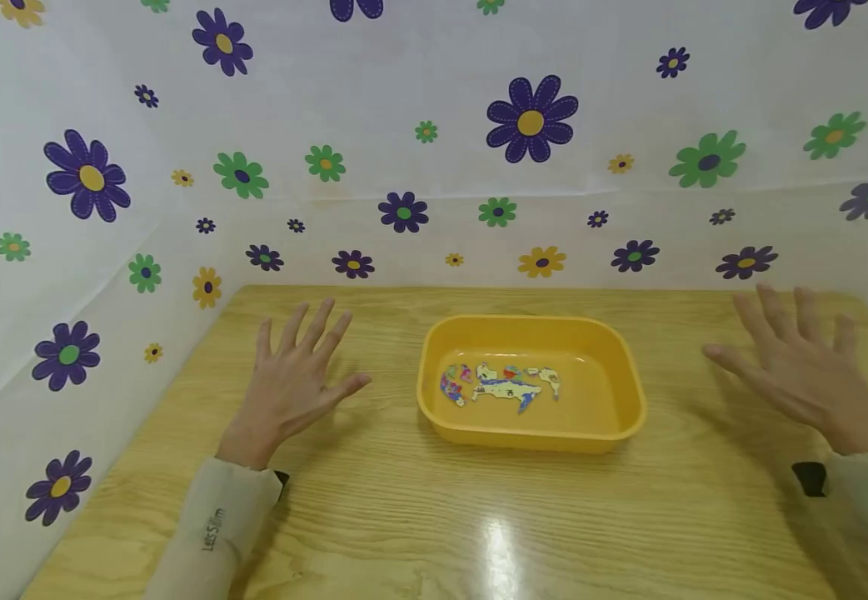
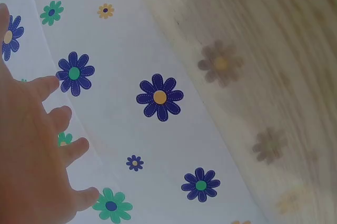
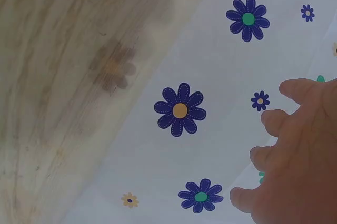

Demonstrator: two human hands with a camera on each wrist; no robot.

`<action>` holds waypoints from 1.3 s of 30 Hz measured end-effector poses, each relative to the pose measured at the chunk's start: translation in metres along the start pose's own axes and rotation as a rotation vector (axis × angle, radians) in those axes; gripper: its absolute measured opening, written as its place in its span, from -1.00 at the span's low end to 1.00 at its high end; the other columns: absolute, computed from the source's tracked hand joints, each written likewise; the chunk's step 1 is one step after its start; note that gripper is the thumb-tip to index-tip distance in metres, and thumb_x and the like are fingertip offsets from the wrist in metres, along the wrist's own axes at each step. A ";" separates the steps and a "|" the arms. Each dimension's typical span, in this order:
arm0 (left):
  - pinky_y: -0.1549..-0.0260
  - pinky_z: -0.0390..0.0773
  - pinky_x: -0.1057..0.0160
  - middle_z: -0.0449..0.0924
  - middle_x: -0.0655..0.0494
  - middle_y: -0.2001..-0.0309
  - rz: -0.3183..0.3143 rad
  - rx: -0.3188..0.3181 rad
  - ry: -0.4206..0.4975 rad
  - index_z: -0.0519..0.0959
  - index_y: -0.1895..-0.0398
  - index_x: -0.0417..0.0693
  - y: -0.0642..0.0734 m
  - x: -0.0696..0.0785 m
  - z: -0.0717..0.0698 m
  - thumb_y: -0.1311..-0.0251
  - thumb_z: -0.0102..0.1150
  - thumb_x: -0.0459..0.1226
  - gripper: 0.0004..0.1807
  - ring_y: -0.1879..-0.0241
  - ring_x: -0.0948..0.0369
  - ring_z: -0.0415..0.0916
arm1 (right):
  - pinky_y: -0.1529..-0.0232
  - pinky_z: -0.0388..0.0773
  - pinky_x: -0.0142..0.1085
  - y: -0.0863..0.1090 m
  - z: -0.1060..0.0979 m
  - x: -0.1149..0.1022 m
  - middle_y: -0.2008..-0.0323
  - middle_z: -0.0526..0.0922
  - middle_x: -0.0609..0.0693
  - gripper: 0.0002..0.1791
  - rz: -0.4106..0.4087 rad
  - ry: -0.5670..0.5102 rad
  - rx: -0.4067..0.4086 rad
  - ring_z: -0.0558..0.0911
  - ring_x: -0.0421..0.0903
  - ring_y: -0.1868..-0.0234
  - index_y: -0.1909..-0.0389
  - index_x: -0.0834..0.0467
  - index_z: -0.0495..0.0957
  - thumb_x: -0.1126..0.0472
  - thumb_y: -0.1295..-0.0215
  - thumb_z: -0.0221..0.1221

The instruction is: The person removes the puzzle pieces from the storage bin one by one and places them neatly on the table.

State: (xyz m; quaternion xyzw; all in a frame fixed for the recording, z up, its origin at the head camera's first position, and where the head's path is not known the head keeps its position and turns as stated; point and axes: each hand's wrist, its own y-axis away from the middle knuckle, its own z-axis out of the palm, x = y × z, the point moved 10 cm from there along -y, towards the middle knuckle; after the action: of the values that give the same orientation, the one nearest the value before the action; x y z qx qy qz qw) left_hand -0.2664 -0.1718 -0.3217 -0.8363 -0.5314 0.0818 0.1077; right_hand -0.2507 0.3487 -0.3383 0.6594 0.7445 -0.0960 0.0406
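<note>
A yellow plastic basin stands on the wooden table between my two hands. Flat, brightly printed cut-out pieces, several of them, lie loose on its floor, mostly toward the left; they look like parts of a picture or map puzzle. To the left of the basin, my left hand is spread with fingers straight and holds nothing. My right hand, off to the basin's right, is spread the same way and bare of any object. Both wrist views show the left hand and right hand with fingers apart.
The wooden table has a pale, glossy top. A white cloth printed with purple, green and yellow flowers rises behind it and along both sides. Long light sleeves cover the forearms, with a dark strap at the right wrist.
</note>
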 end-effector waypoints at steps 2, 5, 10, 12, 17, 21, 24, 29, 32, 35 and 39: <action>-0.37 -0.19 -0.47 -0.10 -0.07 -0.63 0.001 -0.011 0.001 0.11 -0.62 0.00 -0.002 0.002 0.001 -0.31 -0.41 0.50 0.04 -0.56 -0.18 -0.15 | -0.24 -0.73 0.46 0.001 0.001 -0.002 -0.54 -0.52 0.36 -0.02 -0.003 0.006 -0.006 -0.60 0.43 -0.46 -0.60 0.23 -0.43 -0.27 -0.56 -0.17; -0.37 -0.19 -0.47 -0.13 -0.06 -0.63 0.004 -0.050 0.021 0.07 -0.63 0.01 -0.004 0.006 0.004 -0.34 -0.28 0.45 0.00 -0.56 -0.18 -0.15 | -0.27 -0.69 0.46 0.001 0.002 -0.002 -0.54 -0.47 0.39 -0.03 -0.002 0.014 -0.008 -0.54 0.47 -0.47 -0.60 0.27 -0.37 -0.27 -0.56 -0.18; -0.37 0.04 -0.40 0.09 -0.09 -0.57 0.057 -0.109 0.084 0.09 -0.62 -0.03 -0.010 0.021 0.008 -0.35 -0.02 0.33 -0.03 -0.48 -0.18 0.11 | -0.29 -0.19 0.55 -0.002 -0.009 -0.008 -0.47 -0.02 0.54 -0.05 -0.020 0.008 0.025 -0.01 0.58 -0.42 -0.54 0.44 -0.06 -0.24 -0.54 -0.05; -0.36 0.13 -0.36 0.16 -0.08 -0.55 0.079 -0.123 0.112 0.11 -0.62 -0.03 -0.012 0.028 0.008 -0.33 0.04 0.31 -0.04 -0.45 -0.17 0.20 | -0.15 0.20 0.52 -0.006 -0.018 -0.018 -0.34 0.26 0.57 -0.11 -0.051 -0.011 0.063 0.30 0.56 -0.25 -0.46 0.47 0.12 -0.19 -0.50 0.08; -0.37 0.12 -0.33 0.15 -0.05 -0.56 0.106 -0.142 0.193 0.11 -0.63 0.01 -0.018 0.039 0.007 -0.30 0.06 0.32 -0.02 -0.47 -0.14 0.16 | 0.28 0.56 0.22 -0.014 -0.039 -0.046 0.01 0.57 0.43 -0.29 -0.142 -0.093 0.137 0.58 0.29 0.13 -0.31 0.42 0.36 -0.01 -0.38 0.30; -0.39 0.08 -0.34 0.09 -0.02 -0.58 0.116 -0.178 0.233 0.08 -0.63 0.04 -0.021 0.047 0.009 -0.28 0.05 0.35 0.00 -0.50 -0.14 0.10 | 0.37 0.54 -0.08 -0.019 -0.051 -0.076 0.18 0.62 0.19 -0.39 -0.264 -0.135 0.177 0.56 0.08 0.24 -0.23 0.34 0.49 0.11 -0.27 0.40; -0.40 0.07 -0.34 0.06 -0.01 -0.59 0.115 -0.197 0.250 0.08 -0.64 0.05 -0.022 0.051 0.011 -0.26 0.04 0.38 0.02 -0.51 -0.15 0.07 | 0.41 0.47 -0.25 -0.021 -0.057 -0.097 0.27 0.60 0.02 -0.44 -0.357 -0.145 0.216 0.50 -0.05 0.31 -0.16 0.28 0.57 0.19 -0.16 0.47; -0.40 0.06 -0.33 0.02 0.02 -0.60 0.122 -0.223 0.263 0.07 -0.64 0.07 -0.024 0.058 0.017 -0.23 0.04 0.41 0.04 -0.52 -0.13 0.04 | 0.43 0.42 -0.34 -0.027 -0.057 -0.122 0.33 0.56 -0.07 -0.44 -0.430 -0.179 0.206 0.44 -0.11 0.35 -0.12 0.29 0.61 0.25 -0.07 0.52; -0.40 0.07 -0.33 0.02 0.02 -0.60 0.125 -0.233 0.257 0.08 -0.64 0.06 -0.025 0.061 0.022 -0.23 0.07 0.39 0.04 -0.53 -0.11 0.03 | 0.45 0.40 -0.35 -0.032 -0.052 -0.136 0.33 0.56 -0.09 -0.44 -0.448 -0.196 0.160 0.42 -0.14 0.37 -0.12 0.29 0.61 0.23 -0.09 0.51; -0.40 0.08 -0.33 0.03 0.02 -0.60 0.123 -0.232 0.254 0.10 -0.63 0.06 -0.025 0.064 0.024 -0.22 0.11 0.36 0.03 -0.53 -0.10 0.03 | 0.47 0.39 -0.35 -0.037 -0.046 -0.150 0.34 0.56 -0.08 -0.47 -0.470 -0.218 0.113 0.42 -0.14 0.39 -0.10 0.28 0.63 0.21 -0.11 0.51; -0.40 0.09 -0.31 0.02 0.03 -0.60 0.133 -0.232 0.265 0.13 -0.62 0.07 -0.026 0.067 0.023 -0.20 0.14 0.36 0.03 -0.53 -0.08 0.05 | 0.46 0.39 -0.33 -0.040 -0.038 -0.165 0.36 0.56 -0.07 -0.51 -0.506 -0.231 0.077 0.42 -0.15 0.41 -0.06 0.25 0.65 0.18 -0.13 0.50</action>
State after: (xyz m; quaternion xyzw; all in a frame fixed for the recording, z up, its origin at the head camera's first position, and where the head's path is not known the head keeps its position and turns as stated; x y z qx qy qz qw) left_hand -0.2667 -0.0978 -0.3387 -0.8798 -0.4621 -0.0840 0.0737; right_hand -0.2669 0.1906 -0.2666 0.4382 0.8718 -0.2060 0.0750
